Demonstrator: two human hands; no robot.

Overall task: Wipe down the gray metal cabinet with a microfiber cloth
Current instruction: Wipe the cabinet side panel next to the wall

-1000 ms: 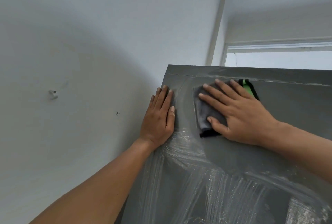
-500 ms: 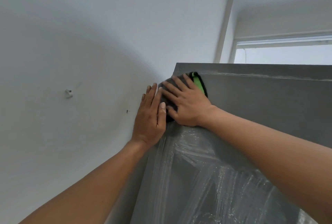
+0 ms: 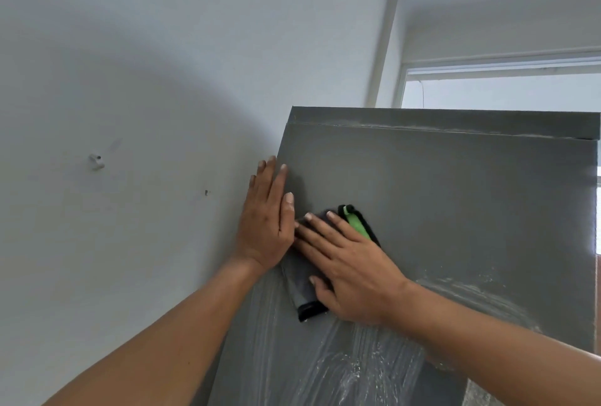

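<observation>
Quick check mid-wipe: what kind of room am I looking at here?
Likely a plain indoor room, perhaps an office or utility space: a gray metal cabinet against a bare white wall, a window behind it, and a white pipe up the corner.

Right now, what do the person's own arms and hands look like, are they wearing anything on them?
Both arms are bare as far as the picture shows: no sleeves, gloves, watch or bracelet. The left hand and right hand show no rings on the visible fingers. The fingernails are short and plain, without polish. Each forearm runs out of the bottom of the picture uncovered.
</observation>
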